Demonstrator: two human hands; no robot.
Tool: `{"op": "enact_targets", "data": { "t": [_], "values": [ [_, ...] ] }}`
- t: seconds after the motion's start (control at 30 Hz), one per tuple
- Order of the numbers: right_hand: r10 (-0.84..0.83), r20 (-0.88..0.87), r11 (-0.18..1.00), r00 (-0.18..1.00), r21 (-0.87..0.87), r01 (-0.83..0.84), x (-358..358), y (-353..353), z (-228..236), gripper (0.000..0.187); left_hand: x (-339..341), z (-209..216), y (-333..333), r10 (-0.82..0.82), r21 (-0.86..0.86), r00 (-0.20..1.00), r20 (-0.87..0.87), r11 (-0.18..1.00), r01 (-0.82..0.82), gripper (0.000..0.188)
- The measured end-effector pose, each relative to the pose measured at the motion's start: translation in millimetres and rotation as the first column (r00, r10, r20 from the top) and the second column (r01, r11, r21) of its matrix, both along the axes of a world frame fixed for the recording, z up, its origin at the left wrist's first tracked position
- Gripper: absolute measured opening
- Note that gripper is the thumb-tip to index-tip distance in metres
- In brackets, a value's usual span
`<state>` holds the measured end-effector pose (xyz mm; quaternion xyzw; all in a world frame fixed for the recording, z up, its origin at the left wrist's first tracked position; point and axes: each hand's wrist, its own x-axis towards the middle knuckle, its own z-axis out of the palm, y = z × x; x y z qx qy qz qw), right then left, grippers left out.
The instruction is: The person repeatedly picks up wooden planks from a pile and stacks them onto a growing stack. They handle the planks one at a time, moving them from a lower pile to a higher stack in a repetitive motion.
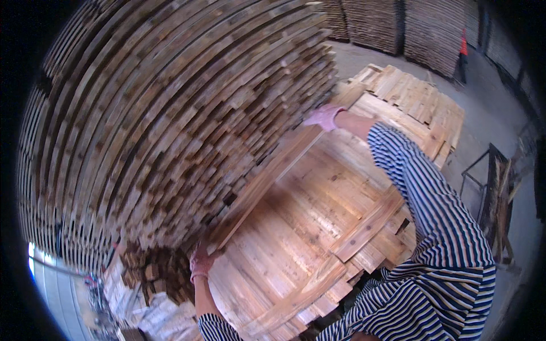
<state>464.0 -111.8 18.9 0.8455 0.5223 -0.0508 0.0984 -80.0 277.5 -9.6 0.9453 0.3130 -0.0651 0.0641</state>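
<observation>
My left hand (202, 260), in a pink glove, grips the near left end of a long narrow wooden board (266, 184). At the board's far end my right hand (324, 117), also gloved in pink, is closed on it. The board lies slantwise along the far left side of a stack of pale planks (307, 213); whether it touches the planks is hard to tell. Another narrow board (368, 227) rests across the near right edge of the stack, close to my body, and a further one (296, 295) lies across its lower edge.
A tall wall of stacked lumber (187, 113) rises just beyond my hands. Short dark wood pieces (153, 271) sit at lower left. To the right stands a black metal frame (493, 187) with scraps. More lumber stacks (432, 34) and an orange cone (464, 44) are farther back.
</observation>
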Motion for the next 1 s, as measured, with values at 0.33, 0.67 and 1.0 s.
{"op": "enact_targets", "data": {
  "t": [0.33, 0.67, 1.0],
  "values": [
    [0.184, -0.034, 0.975, 0.982, 0.131, -0.178, 18.0, 24.7, -39.4, 0.075, -42.6, 30.7, -83.1, 0.477, -0.222, 0.850, 0.222, 0.874, -0.432, 0.090],
    [0.103, 0.100, 0.992, 0.990, -0.079, -0.095, 76.7, 45.6, -79.7, 0.086, -262.5, 15.7, -302.2, 0.704, -0.142, 0.266, 0.658, 0.464, -0.875, 0.082],
    [0.603, -0.151, 0.770, 0.783, 0.368, -0.522, -326.7, 132.5, -6.2, 0.085, -549.5, -120.1, -534.8, 0.249, -0.546, -0.783, 0.571, -0.597, -0.588, 0.096]
  ]
}}
